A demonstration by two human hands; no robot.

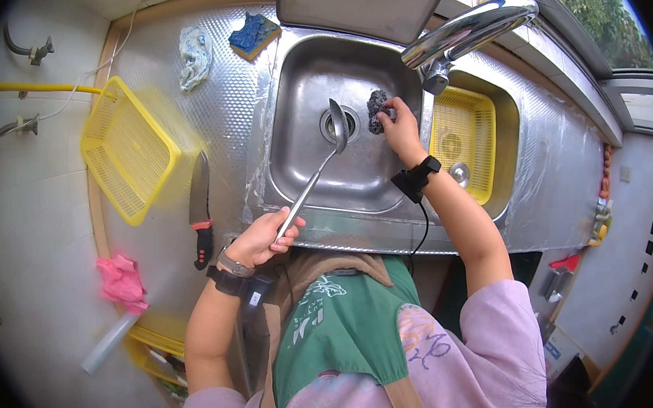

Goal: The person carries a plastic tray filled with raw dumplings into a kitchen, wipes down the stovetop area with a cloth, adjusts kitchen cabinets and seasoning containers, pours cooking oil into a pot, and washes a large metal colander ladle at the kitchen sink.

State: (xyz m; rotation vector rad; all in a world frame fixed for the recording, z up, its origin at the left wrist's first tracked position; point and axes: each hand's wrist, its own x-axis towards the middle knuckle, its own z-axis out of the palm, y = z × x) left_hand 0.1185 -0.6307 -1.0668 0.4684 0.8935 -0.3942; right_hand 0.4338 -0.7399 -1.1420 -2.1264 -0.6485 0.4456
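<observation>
My left hand point(266, 236) grips the handle of a long metal ladle or serving spoon point(339, 128), whose bowl is over the drain of the stainless steel sink basin point(306, 171). To its right, my right hand point(401, 129) pinches a dark grey scouring pad point(377, 111) inside the basin area. The pad and the spoon are apart. A chrome faucet point(471, 28) arches at the basin's upper right; no water stream is visible. A large kitchen knife point(201, 208) with a black and red handle lies on the counter left of the basin.
A yellow plastic basket point(168, 153) leans at the left, and another point(492, 133) sits in the smaller right basin. A blue and yellow sponge point(254, 35) and a crumpled cloth or wrapper point(196, 58) lie behind. A pink cloth point(122, 282) is at the left edge.
</observation>
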